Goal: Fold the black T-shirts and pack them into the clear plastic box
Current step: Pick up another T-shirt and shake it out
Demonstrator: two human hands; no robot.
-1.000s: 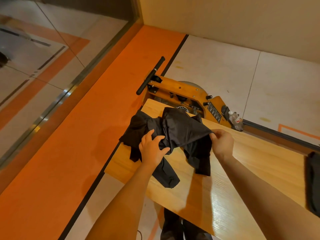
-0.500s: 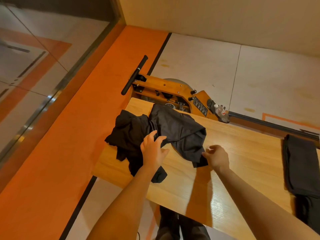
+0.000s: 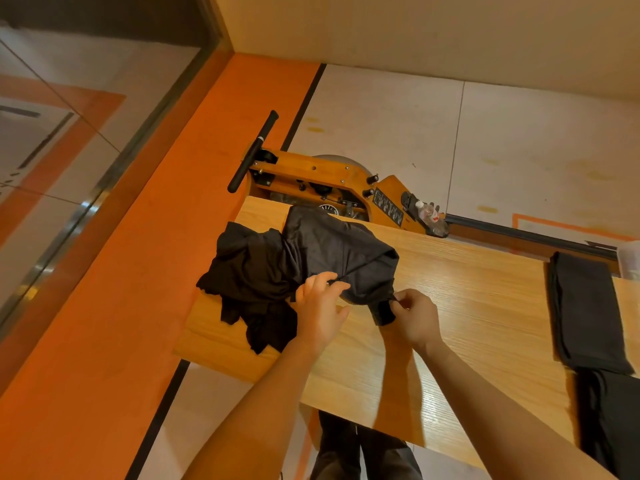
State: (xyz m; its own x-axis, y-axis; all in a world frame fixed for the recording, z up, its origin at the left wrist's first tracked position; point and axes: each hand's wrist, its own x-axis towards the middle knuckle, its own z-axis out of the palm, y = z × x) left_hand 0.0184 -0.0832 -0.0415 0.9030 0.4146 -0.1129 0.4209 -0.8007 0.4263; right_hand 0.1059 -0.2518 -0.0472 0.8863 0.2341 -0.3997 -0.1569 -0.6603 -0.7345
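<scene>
A person stands at a wooden tabletop [image 3: 467, 299], seen from above. A heap of crumpled black T-shirts [image 3: 294, 268] lies at the tabletop's left end, partly hanging over its edge. The left hand [image 3: 320, 311] pinches a fold of the top shirt between thumb and fingers. The right hand [image 3: 415, 317], just beside it, pinches the shirt's lower edge near a dangling sleeve. The cloth looks light, soft and limp, so it will likely sag and bunch wherever it is unsupported; seams, hem or shoulders seem the best places to hold. A folded black shirt [image 3: 585, 306] lies at the right end. A clear box [image 3: 630, 259] may sit at the far right, barely visible.
</scene>
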